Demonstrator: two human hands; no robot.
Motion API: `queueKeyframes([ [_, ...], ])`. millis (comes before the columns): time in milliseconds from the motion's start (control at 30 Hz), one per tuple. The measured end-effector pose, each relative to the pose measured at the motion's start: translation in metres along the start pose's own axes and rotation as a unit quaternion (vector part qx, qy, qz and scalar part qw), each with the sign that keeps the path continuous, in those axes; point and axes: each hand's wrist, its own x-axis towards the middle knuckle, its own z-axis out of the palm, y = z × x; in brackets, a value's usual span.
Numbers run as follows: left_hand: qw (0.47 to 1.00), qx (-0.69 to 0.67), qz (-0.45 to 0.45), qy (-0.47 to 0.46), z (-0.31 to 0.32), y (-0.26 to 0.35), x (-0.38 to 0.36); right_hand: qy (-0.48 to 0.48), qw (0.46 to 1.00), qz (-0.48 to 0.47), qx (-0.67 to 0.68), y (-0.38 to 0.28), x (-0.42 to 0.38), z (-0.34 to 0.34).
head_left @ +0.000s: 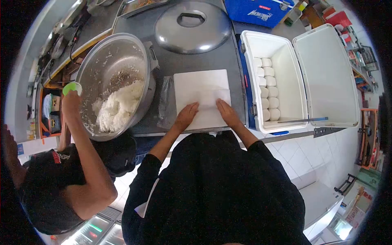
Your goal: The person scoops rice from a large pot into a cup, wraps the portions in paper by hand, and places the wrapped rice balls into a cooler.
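A stack of white paper sheets [200, 83] lies on the dark counter in front of me. My left hand [187, 116] rests on its lower left part, fingers extended. On the lower right part lies my right hand [228, 112], its fingers also stretched flat. Left of the paper is a crumpled clear plastic bag [164, 100]. An open cooler [286, 81] at the right holds several round white wrapped portions [268, 81] along its left side. To the left, a big metal pot [113, 41] contains white rice [118, 107].
A co-worker's hand [72, 102] holds a green cup [72, 87] at the pot's left rim. Behind the paper sits a large metal lid [192, 34]. A closed blue cooler [258, 11] stands at the back right. The open cooler's lid [326, 77] spreads rightward.
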Motion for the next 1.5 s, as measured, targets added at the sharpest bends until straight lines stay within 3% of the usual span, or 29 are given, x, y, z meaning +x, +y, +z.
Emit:
queueKeyframes([
  [67,0.999,0.016,0.003,-0.034,-0.01,-0.005,0.007,-0.03,0.998,-0.047,-0.028,0.005,0.006,-0.022],
  [100,0.998,0.024,0.005,-0.05,-0.016,-0.007,0.013,-0.064,0.997,-0.025,0.021,0.008,0.016,-0.029],
  [167,0.993,-0.064,-0.081,-0.064,-0.02,-0.01,0.03,-0.134,0.983,0.017,0.12,0.02,0.04,-0.041],
  [267,0.981,-0.137,-0.132,-0.03,-0.033,-0.009,0.063,-0.248,0.931,0.203,0.177,0.017,0.089,-0.065],
  [300,0.979,-0.151,-0.136,-0.008,-0.037,-0.011,0.074,-0.253,0.936,0.159,0.184,0.03,0.094,-0.054],
  [400,0.975,-0.092,-0.078,-0.188,-0.042,-0.033,0.101,-0.266,0.952,0.031,0.15,0.059,0.108,-0.027],
  [467,0.973,0.029,-0.033,-0.228,-0.054,-0.023,0.116,-0.27,0.96,-0.045,0.062,0.055,0.123,-0.036],
  [500,0.965,0.09,-0.013,-0.247,-0.063,-0.015,0.12,-0.256,0.964,-0.047,0.049,0.053,0.125,-0.038],
  [567,0.971,-0.046,-0.044,-0.23,-0.042,-0.034,0.111,-0.227,0.972,-0.048,0.023,0.051,0.122,-0.039],
  [600,0.966,-0.115,-0.057,-0.223,-0.033,-0.039,0.104,-0.26,0.963,-0.021,0.07,0.049,0.123,-0.043],
  [667,0.978,-0.059,-0.064,-0.188,-0.04,-0.019,0.096,-0.325,0.93,0.037,0.166,0.043,0.119,-0.049],
  [767,0.986,0.066,-0.011,-0.152,-0.024,-0.008,0.061,-0.115,0.975,-0.074,0.174,0.042,0.074,-0.019],
  [800,0.983,0.115,0.018,-0.14,-0.015,-0.008,0.047,-0.087,0.982,-0.077,0.148,0.032,0.064,-0.024],
  [867,0.988,0.128,0.087,-0.013,-0.012,0.0,0.022,-0.028,0.991,-0.086,0.094,0.01,0.053,-0.035],
  [900,0.982,0.134,0.121,0.05,-0.01,0.005,0.015,-0.028,0.992,-0.1,0.069,0.007,0.049,-0.036],
  [1067,0.986,0.152,0.056,0.046,-0.008,0.028,0.005,-0.047,0.993,-0.109,-0.019,0.002,0.028,-0.022],
  [1133,0.993,0.11,0.026,0.044,-0.005,0.022,0.008,-0.066,0.995,-0.075,-0.003,-0.005,0.023,-0.018],
  [1233,0.994,-0.013,-0.101,-0.05,-0.012,0.018,0.026,-0.045,0.999,-0.012,0.01,-0.03,0.014,-0.027],
  [1333,0.995,0.013,-0.068,0.073,-0.024,0.033,0.033,-0.049,0.995,0.068,0.053,-0.047,0.026,-0.034],
  [1400,0.997,-0.008,-0.056,0.054,-0.008,0.024,0.033,-0.084,0.977,0.17,0.1,-0.057,0.04,-0.039],
  [1500,0.988,-0.082,-0.081,0.1,-0.005,0.047,0.041,0.011,0.947,0.293,0.128,-0.065,0.056,-0.038],
])
